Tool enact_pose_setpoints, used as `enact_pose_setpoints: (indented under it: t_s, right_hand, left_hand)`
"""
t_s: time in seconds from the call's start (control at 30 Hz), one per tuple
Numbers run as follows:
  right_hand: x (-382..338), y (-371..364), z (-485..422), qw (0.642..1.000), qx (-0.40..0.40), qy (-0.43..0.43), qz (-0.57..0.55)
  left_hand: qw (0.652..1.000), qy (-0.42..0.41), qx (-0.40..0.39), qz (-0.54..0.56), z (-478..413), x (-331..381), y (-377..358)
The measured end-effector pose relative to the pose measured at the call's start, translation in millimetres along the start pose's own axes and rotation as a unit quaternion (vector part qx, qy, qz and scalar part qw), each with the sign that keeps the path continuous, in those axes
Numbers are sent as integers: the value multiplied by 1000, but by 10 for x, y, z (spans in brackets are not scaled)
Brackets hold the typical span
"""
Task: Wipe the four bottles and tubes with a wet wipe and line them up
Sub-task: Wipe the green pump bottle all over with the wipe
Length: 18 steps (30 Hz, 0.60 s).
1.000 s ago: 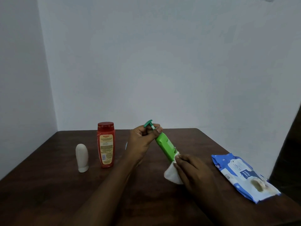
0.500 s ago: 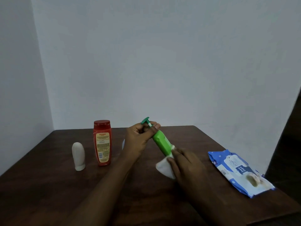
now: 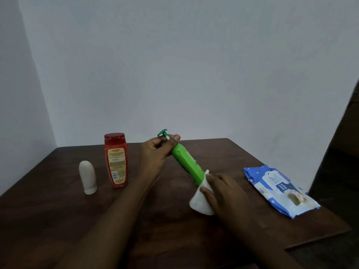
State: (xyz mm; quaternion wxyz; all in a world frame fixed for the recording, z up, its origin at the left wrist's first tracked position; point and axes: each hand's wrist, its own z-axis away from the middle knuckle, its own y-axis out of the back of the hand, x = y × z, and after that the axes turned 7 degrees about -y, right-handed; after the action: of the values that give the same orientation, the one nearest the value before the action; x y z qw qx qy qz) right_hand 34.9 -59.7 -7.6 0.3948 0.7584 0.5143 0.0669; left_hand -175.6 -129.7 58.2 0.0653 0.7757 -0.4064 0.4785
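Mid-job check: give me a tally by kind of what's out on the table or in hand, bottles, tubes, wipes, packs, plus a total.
Bottles: 2, the red bottle and the green pump bottle
Tubes: 1, the white tube
Wet wipes: 1, the wet wipe
Wipe packs: 1, the blue wipe pack
Total: 5. No fourth bottle or tube is visible.

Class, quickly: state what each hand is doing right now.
Left hand: gripping the green pump bottle near its pump end.
Right hand: holding a white wet wipe against the bottle's lower end.
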Motion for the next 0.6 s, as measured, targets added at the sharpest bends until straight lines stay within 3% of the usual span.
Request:
enact_pose_setpoints:
  t_s: [0.37,0.6]
  right_hand:
    - [270,46,262,999,2,-33,25]
    - [-204,-23,-222,997,68,38,6]
  left_hand:
    - [1000,-1,3,1,7,29,-29]
    - [999,-27,-20,-21,17,63,-46]
